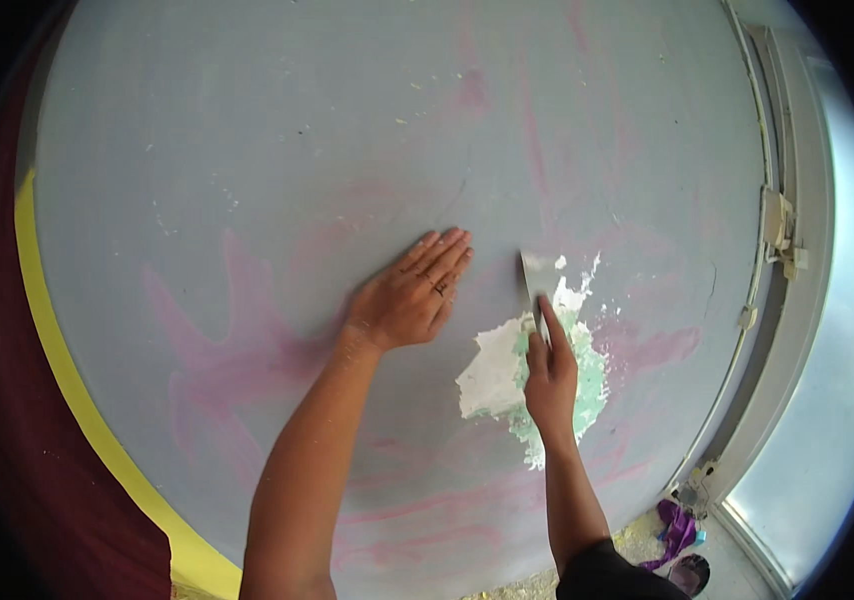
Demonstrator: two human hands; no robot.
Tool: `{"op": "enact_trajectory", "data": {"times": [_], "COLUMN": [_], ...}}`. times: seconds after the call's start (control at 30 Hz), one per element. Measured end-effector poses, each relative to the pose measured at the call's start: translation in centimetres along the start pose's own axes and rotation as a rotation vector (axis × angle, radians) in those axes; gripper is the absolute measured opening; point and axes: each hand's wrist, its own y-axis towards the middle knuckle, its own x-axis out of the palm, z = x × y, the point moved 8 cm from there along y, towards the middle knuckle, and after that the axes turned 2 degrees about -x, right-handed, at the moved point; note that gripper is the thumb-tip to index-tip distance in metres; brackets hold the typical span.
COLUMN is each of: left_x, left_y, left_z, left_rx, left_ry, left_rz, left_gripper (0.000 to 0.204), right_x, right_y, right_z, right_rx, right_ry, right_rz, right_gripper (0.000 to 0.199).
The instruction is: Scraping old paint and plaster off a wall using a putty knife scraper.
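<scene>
A grey wall (277, 130) with faded pink smears fills most of the view. My left hand (410, 290) lies flat on it, fingers stretched out and pointing up to the right, holding nothing. In my right hand (553, 385) is a scraper (537, 278) with a wide flat metal blade; the index finger lies along it. The blade rests at the upper left edge of a bare patch (495, 370), where white and pale green layers show through the paint. Small white chips mark the wall just right of the blade. Most of the scraper's handle is hidden in my fist.
A dark red curtain-like surface (7, 400) and a yellow strip (77, 410) border the wall on the left. Cables and a socket box (777, 220) run beside a bright window (797, 480) at right. Purple cloth (677, 530) and a dark bucket (690, 575) sit on the debris-strewn floor.
</scene>
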Motion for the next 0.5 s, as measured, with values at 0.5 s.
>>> {"op": "enact_trajectory", "data": {"times": [0.5], "left_x": [0.4], "left_y": [-0.4], "left_z": [-0.7], "left_rx": [-0.029], "left_ry": [-0.092], "left_rz": [0.072], "left_gripper": [0.053], "right_x": [-1.7], "right_y": [-10.4], "right_z": [1.4], "right_rx": [0.034], "right_ry": [-0.478], "right_rz": [-0.297], "right_gripper": [0.05]}}
